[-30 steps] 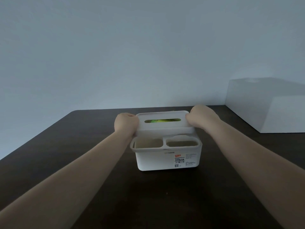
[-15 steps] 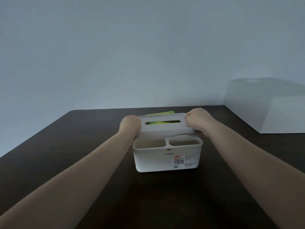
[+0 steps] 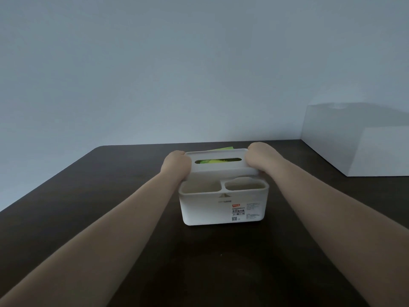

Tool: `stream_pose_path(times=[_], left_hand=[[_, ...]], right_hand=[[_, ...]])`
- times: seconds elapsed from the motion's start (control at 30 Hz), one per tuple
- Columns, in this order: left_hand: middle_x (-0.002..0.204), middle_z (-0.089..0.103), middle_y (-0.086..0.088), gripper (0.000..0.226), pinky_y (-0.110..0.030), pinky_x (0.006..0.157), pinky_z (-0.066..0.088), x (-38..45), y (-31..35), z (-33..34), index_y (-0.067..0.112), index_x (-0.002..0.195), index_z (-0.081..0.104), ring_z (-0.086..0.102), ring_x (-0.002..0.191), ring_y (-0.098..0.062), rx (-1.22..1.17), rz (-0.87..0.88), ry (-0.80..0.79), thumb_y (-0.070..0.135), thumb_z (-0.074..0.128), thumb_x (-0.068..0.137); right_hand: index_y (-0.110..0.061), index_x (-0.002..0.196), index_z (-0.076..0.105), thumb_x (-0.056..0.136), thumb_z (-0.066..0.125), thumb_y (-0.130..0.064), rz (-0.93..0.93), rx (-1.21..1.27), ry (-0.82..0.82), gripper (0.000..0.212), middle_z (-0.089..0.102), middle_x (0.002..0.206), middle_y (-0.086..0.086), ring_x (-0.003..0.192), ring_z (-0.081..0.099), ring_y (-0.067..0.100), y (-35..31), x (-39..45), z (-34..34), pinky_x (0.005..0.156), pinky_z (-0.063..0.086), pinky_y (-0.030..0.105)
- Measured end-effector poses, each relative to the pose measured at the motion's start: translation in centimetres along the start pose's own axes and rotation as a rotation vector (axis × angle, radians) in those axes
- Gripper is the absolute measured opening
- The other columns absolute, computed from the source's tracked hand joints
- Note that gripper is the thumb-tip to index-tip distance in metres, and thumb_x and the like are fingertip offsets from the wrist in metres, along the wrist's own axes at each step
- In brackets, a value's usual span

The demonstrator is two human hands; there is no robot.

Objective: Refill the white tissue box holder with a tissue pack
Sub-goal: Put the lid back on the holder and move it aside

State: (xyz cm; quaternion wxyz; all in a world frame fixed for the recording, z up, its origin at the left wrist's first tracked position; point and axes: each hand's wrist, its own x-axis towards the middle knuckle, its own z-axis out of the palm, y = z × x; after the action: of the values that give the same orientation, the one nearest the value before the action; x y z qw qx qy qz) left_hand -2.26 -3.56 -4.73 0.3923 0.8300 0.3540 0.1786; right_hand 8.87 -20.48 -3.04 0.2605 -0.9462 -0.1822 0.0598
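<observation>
The white tissue box holder (image 3: 208, 211) stands on the dark table, with two empty front compartments and a label on its front wall. Its white slotted lid (image 3: 221, 168) sits tilted over the back section. My left hand (image 3: 176, 163) grips the lid's left end and my right hand (image 3: 257, 157) grips its right end. A green tissue pack (image 3: 213, 161) shows through the slot, and a green corner of it pokes out above the lid's far edge.
The dark brown table (image 3: 88, 196) ends near the pale wall behind the holder. A large white box (image 3: 365, 147) stands at the back right of the table.
Both hands have brought the lid down lower and flatter over the holder. A green corner of the pack now shows behind the lid's far edge.
</observation>
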Motion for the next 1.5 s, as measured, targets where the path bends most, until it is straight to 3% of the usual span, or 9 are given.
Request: stream_pose_path(times=[0.2,0.37,0.53,0.8,1.0,1.1,1.23,1.33,1.5], left_hand=[[0.123,0.058,-0.009,0.046,-0.036,0.085,0.043,-3.2,-1.2,0.7,0.012,0.131,0.050,0.054,0.103,-0.027,0.018,0.049,0.023,0.034,0.028,0.097],[0.114,0.061,-0.009,0.042,-0.035,0.078,0.040,-3.8,-1.6,0.7,0.011,0.121,0.054,0.056,0.097,-0.027,0.050,0.078,0.072,0.031,0.026,0.096],[0.107,0.057,-0.004,0.043,-0.034,0.076,0.038,-4.0,-2.0,1.5,0.011,0.128,0.051,0.052,0.091,-0.024,0.006,0.095,0.098,0.025,0.023,0.098],[0.102,0.059,-0.006,0.041,-0.040,0.079,0.044,-4.5,-2.0,1.4,0.011,0.121,0.052,0.054,0.089,-0.026,0.019,0.090,0.109,0.023,0.022,0.096],[0.111,0.054,-0.003,0.056,-0.038,0.077,0.055,-6.4,-1.1,-0.7,0.013,0.124,0.047,0.058,0.094,-0.025,0.065,-0.064,-0.106,0.057,0.033,0.093],[0.098,0.064,-0.005,0.046,-0.035,0.071,0.060,-8.0,-2.1,-1.6,0.012,0.112,0.052,0.068,0.079,-0.022,0.121,-0.094,-0.249,0.052,0.045,0.091],[0.062,0.068,-0.014,0.043,-0.033,0.064,0.059,-8.8,-3.4,-1.7,0.000,0.098,0.064,0.064,0.056,-0.029,0.079,-0.149,-0.178,0.034,0.039,0.093],[0.062,0.071,-0.018,0.037,-0.040,0.078,0.060,-9.3,-3.3,-1.3,0.001,0.076,0.063,0.064,0.057,-0.030,0.110,-0.064,-0.089,0.026,0.040,0.090],[0.063,0.075,-0.014,0.039,-0.034,0.072,0.058,-9.6,-2.3,-0.9,0.005,0.057,0.061,0.062,0.049,-0.021,0.270,0.116,-0.006,0.020,0.042,0.088]], right_hand=[[-0.007,0.133,0.047,0.099,0.030,-0.038,-0.065,0.161,0.006,0.049,0.060,0.109,0.010,0.088,0.054,0.021,1.3,-2.9,1.2,0.075,0.041,0.034],[-0.010,0.131,0.047,0.100,0.023,-0.039,-0.095,0.101,0.102,0.049,0.056,0.100,0.007,0.088,0.053,0.024,1.6,-3.8,2.0,0.074,0.040,0.037],[-0.010,0.129,0.047,0.100,0.020,-0.039,-0.099,0.057,0.153,0.049,0.062,0.119,0.014,0.101,0.058,0.032,1.8,-4.2,2.5,0.077,0.040,0.040],[-0.010,0.126,0.046,0.099,0.019,-0.036,-0.107,0.085,0.160,0.046,0.057,0.096,0.007,0.088,0.055,0.028,1.9,-4.7,2.7,0.075,0.043,0.040],[-0.019,0.146,0.029,0.098,0.024,-0.052,-0.102,0.157,-0.046,0.059,0.054,0.135,0.013,0.115,0.055,0.032,2.3,-6.5,0.9,0.094,0.047,0.051],[-0.017,0.129,0.043,0.096,0.040,-0.046,-0.025,0.275,-0.156,0.044,0.057,0.114,0.006,0.092,0.059,0.024,3.5,-8.1,0.1,0.066,0.056,0.039],[-0.004,0.112,0.057,0.094,0.042,-0.024,0.103,0.362,-0.186,0.031,0.066,0.077,0.014,0.044,0.060,0.020,4.9,-9.5,0.4,0.036,0.041,0.018],[-0.001,0.106,0.060,0.094,0.047,-0.019,0.134,0.481,-0.111,0.025,0.070,0.087,0.017,0.047,0.068,0.024,5.0,-9.4,1.0,0.038,0.052,0.024],[-0.003,0.093,0.064,0.093,0.054,-0.012,0.136,0.523,-0.034,0.014,0.067,0.094,0.012,0.064,0.073,0.023,5.9,-8.5,1.0,0.052,0.061,0.029]])
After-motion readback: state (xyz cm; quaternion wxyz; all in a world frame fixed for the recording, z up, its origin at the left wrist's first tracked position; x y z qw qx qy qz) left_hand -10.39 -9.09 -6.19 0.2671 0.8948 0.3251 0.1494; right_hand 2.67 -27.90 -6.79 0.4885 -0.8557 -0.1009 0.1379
